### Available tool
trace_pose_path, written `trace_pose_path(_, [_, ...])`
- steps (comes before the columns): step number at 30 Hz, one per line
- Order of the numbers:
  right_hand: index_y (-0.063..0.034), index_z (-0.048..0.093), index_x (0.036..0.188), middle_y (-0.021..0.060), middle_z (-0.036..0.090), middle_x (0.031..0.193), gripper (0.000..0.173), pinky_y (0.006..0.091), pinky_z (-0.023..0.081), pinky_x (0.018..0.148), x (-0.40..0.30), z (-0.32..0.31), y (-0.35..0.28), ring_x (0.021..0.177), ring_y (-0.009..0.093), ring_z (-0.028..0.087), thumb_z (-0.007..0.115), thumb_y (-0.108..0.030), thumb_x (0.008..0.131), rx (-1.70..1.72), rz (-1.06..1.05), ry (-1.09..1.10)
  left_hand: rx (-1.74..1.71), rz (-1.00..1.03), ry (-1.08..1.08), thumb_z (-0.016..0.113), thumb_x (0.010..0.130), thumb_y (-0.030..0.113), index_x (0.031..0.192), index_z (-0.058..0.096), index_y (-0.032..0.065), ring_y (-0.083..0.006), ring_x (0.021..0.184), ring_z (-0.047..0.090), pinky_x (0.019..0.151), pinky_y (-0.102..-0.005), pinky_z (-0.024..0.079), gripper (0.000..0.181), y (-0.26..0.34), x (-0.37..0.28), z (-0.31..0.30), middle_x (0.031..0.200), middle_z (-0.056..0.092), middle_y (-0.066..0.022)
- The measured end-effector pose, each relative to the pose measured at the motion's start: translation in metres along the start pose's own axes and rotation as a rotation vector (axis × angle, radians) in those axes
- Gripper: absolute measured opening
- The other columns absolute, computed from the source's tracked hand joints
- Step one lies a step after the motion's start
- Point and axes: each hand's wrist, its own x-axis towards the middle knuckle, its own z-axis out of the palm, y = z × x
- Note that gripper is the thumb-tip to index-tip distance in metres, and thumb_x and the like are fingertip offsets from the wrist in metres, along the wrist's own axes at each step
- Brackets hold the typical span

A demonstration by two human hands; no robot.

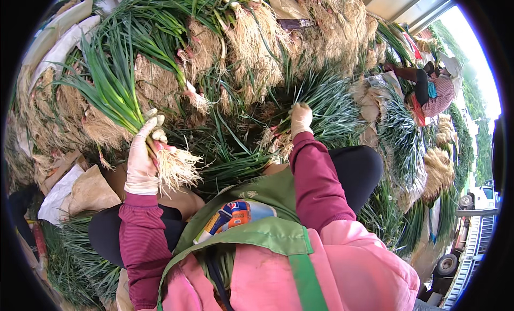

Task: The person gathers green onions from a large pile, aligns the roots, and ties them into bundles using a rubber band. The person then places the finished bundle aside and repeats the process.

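Observation:
My left hand point(144, 158), in a pale glove, is closed around a bunch of green onions point(116, 98) with long leaves, reddish bases and pale roots hanging to the right. My right hand point(301, 116), also gloved, grips the reddish stems of a second bunch of green onions point(329, 106); its roots point down and left, its leaves spread to the right. Loose green onions point(237, 166) lie between the hands, before my lap. Beyond them rises a pile of rooted green onions point(253, 42), with one plant point(194, 96) jutting out towards me.
Brown paper sacks point(92, 190) lie at left, beside more green onions point(80, 254). Further bundles point(401, 130) stand at right on wrapping. A seated person point(439, 92) in a checked shirt is at upper right. A truck point(470, 246) stands at the far right.

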Motion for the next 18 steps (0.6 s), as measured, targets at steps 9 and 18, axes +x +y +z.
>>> trace_pose_path(9, [0.0027,0.055,0.076,0.0088,0.058,0.062,0.019,0.0279,0.035,0.037,-0.015,0.021,0.095,0.040,0.017,0.046,0.053,-0.015,0.082,0.424,0.624,-0.245,0.053,-0.062,0.070,0.051,0.085,0.020,0.098,0.056,0.0078,-0.0085,0.051,0.047,0.043,-0.0288,0.048,0.019,-0.006,0.003,0.000,0.059,0.045,0.0049])
trace_pose_path(18, [-0.0049,0.048,0.078,0.0013,0.048,0.056,0.009,0.0226,0.034,0.041,-0.027,0.051,-0.063,0.046,0.009,0.044,0.051,-0.011,0.084,0.636,-0.169,-0.076,-0.031,-0.012,0.080,0.057,0.082,0.019,0.096,0.055,0.0080,-0.0070,0.054,0.049,0.043,-0.0286,0.050,0.017,-0.006,0.002,0.009,0.072,0.056,-0.0002])
